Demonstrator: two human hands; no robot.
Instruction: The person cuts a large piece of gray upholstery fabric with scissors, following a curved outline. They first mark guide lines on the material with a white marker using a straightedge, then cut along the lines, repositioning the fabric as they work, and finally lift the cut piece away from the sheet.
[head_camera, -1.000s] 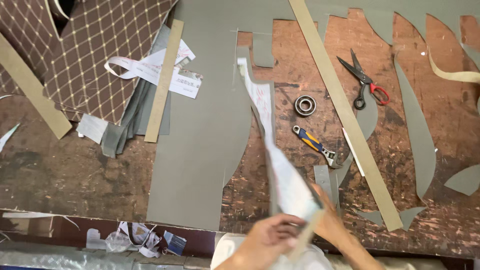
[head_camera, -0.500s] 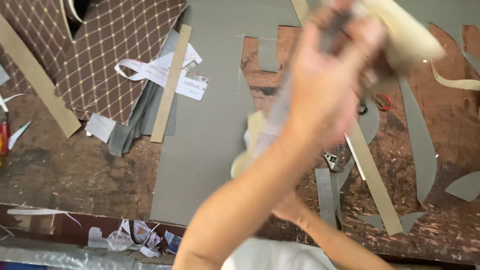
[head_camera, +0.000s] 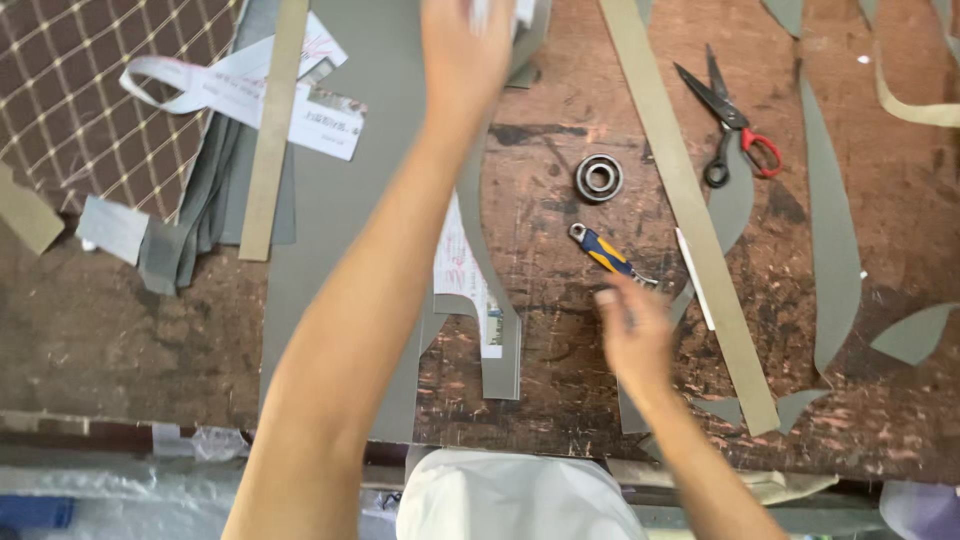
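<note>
My left hand (head_camera: 463, 55) reaches far across the table to the top edge, over a long sheet of grey fabric (head_camera: 330, 300). Its fingers are blurred and partly cut off, next to a bit of white paper (head_camera: 500, 10); whether they grip it is unclear. A white printed paper pattern (head_camera: 462, 270) lies on a narrow grey fabric piece (head_camera: 500, 350) beside my forearm. My right hand (head_camera: 632, 335) hovers low and blurred with nothing in it, just below a blue and yellow hand tool (head_camera: 608, 253).
On the brown worktable (head_camera: 560, 130) lie a round metal bearing (head_camera: 599, 178), red-handled scissors (head_camera: 730, 120), a long tan strip (head_camera: 690, 210) and curved grey offcuts (head_camera: 835, 250). Brown quilted fabric (head_camera: 90, 90), another tan strip (head_camera: 268, 130) and paper slips (head_camera: 240, 90) sit at the left.
The paper pattern I held up in both hands now lies on the grey fabric. My left arm has swung up to the far edge; my right hand has dropped toward the hand tool.
</note>
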